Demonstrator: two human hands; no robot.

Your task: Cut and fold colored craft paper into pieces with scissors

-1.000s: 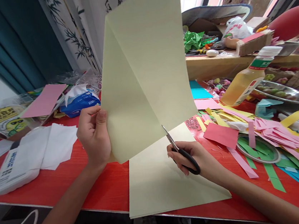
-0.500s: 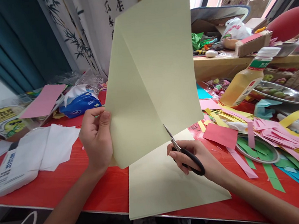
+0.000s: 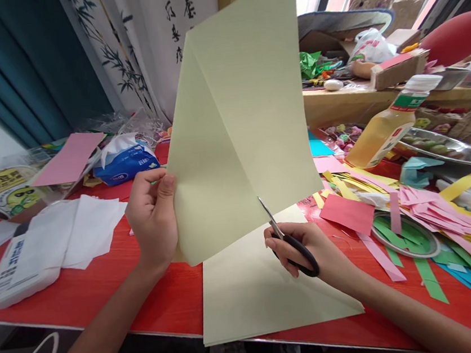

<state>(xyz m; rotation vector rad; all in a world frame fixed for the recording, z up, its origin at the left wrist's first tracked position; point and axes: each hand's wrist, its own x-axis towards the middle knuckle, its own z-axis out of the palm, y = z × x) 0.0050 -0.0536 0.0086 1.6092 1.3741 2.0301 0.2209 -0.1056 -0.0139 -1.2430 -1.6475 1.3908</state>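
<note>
A large pale yellow-green sheet of paper stands raised before me, with a crease or cut line running down its middle. My left hand is closed on its left edge, thumb in front. In my right hand is a pair of black-handled scissors, fingers wrapped round the handles. The blades point up and meet the lower edge of the sheet where the line ends. Below both hands, more pale paper lies flat at the table's front edge.
The red table holds a white tissue pack and a blue tissue pack at left. On the right are coloured paper strips, a round tin, a juice bottle and a metal plate.
The raised sheet's upper part has tilted slightly and sunk a little. My right hand with the scissors has shifted very slightly; my left hand is nearly still.
</note>
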